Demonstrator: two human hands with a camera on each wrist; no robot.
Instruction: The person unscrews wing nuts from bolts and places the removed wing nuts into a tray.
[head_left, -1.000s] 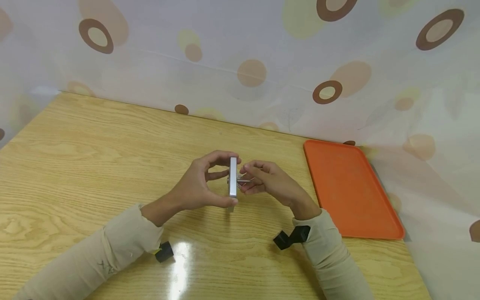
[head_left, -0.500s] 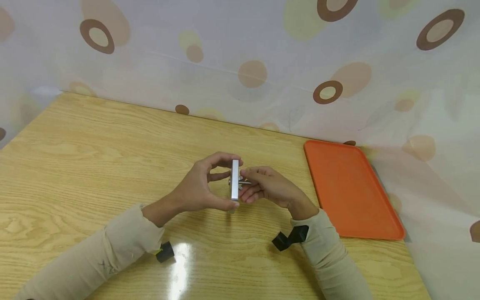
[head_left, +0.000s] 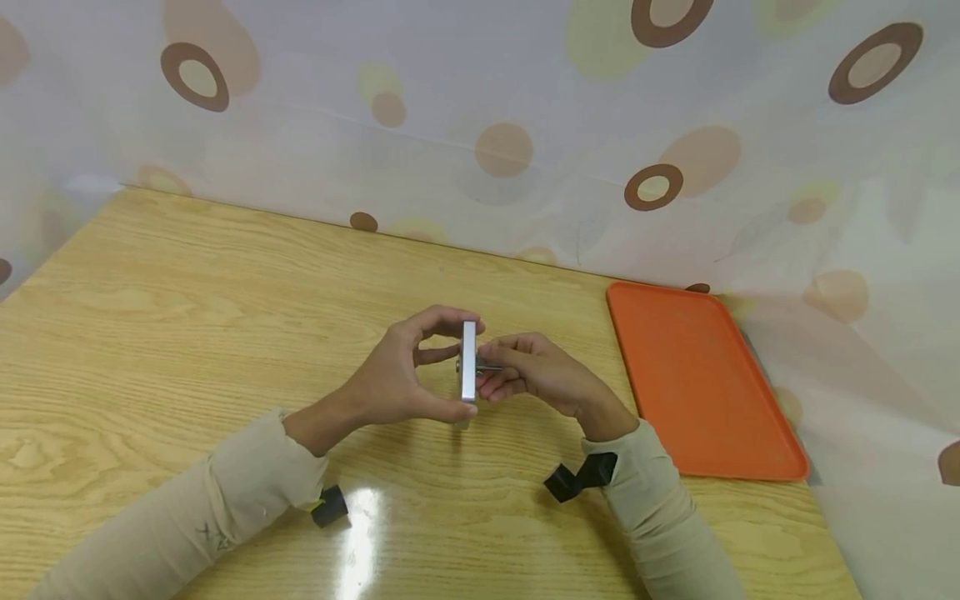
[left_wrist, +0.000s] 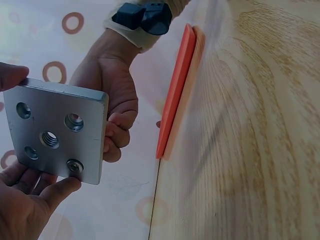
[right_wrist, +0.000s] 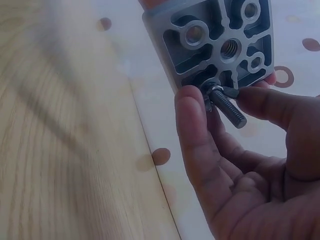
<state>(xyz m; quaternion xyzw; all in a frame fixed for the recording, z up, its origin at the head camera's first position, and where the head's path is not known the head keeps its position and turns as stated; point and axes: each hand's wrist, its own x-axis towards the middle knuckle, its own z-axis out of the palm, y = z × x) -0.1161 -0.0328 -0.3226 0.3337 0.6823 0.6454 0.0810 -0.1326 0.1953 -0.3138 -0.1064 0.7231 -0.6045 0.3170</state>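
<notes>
A square silver metal plate (head_left: pixel 468 361) stands on edge above the table, gripped by my left hand (head_left: pixel 393 375) between the thumb at its near edge and fingers at its far edge. Four corner holes and a threaded centre hole show on its smooth face in the left wrist view. A bolt's round head (left_wrist: pixel 75 165) sits in one corner hole. From the ribbed back, seen in the right wrist view, the bolt's threaded shank (right_wrist: pixel 228 109) sticks out, with a wing nut (right_wrist: pixel 230 92) close against the plate. My right hand (head_left: pixel 551 375) pinches the wing nut between thumb and finger.
An orange tray (head_left: pixel 705 379) lies on the wooden table (head_left: pixel 187 317) to the right, beyond my right forearm. Behind the table hangs a pale wall covering (head_left: pixel 450 108) with brown and yellow circles. Black camera mounts (head_left: pixel 581 477) sit at both wrists.
The right thumb and fingers have shifted round the wing nut, and the nut's wings have turned. The plate has moved slightly nearer and to the right, still in the left hand.
</notes>
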